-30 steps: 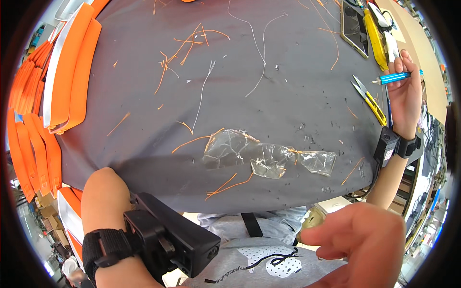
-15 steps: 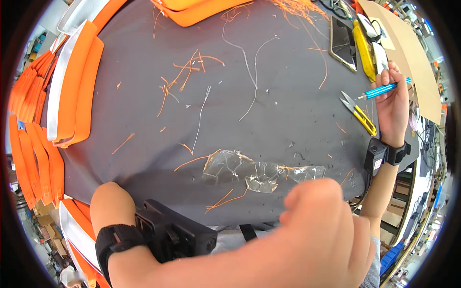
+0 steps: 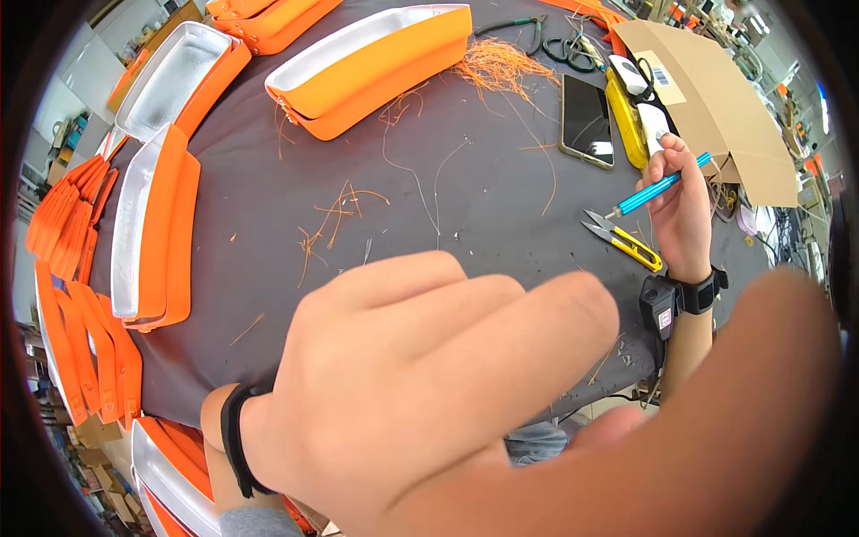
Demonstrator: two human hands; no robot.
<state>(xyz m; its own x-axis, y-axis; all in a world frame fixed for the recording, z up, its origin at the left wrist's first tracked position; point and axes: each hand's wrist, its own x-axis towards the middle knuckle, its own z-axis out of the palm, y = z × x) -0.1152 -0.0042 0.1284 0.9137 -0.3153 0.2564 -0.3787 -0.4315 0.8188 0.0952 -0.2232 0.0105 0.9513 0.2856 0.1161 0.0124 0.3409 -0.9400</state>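
Note:
My left hand [image 3: 385, 367] is raised close to the camera and covers much of the near table. Several of its fingers are bent, the blurred thumb stretches out to the right well apart from them, and nothing shows in its grasp. Off to the right, my right hand [image 3: 680, 210] holds a slim tool with a blue metallic handle [image 3: 658, 190] and a thin metal tip, slanting down to the left. Just below that tip, yellow-handled thread snips [image 3: 631, 246] lie with their blades apart. Loose orange thread ends [image 3: 335, 215] are scattered across the dark cloth.
Orange box-like pieces with silvery linings [image 3: 380, 76] stand at the far side and left [image 3: 161, 228]. Orange strips [image 3: 98, 358] are stacked at the left edge. A phone [image 3: 586, 123], a yellow-handled tool [image 3: 625, 121], pliers [image 3: 528, 34] and a cardboard box [image 3: 716, 107] lie at the far right.
My left hand has risen and moved left across the view, its thumb now spread, covering the clear plastic scraps. The view has tilted up toward the far side. My right hand still holds the blue-handled tool.

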